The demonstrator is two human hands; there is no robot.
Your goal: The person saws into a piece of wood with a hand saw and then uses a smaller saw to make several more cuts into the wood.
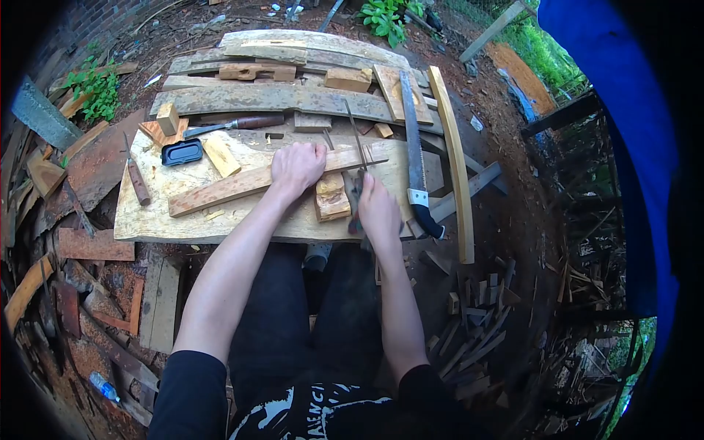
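My left hand is closed over a long wooden strip, pressing it down on a thick pale slab. The strip lies at a slant, its right part over a small wood block. In my right hand is a handsaw, its thin blade seen nearly edge-on and crossing the strip near its right end. The handle is mostly hidden by my fingers and blurred. Just right of this hand lies a second handsaw with a black handle, untouched.
Behind the slab lie several planks and a chisel. On the left are a black plastic tray, a wood-handled pointed tool and small blocks. A long batten lies at the right edge. Offcuts litter the ground.
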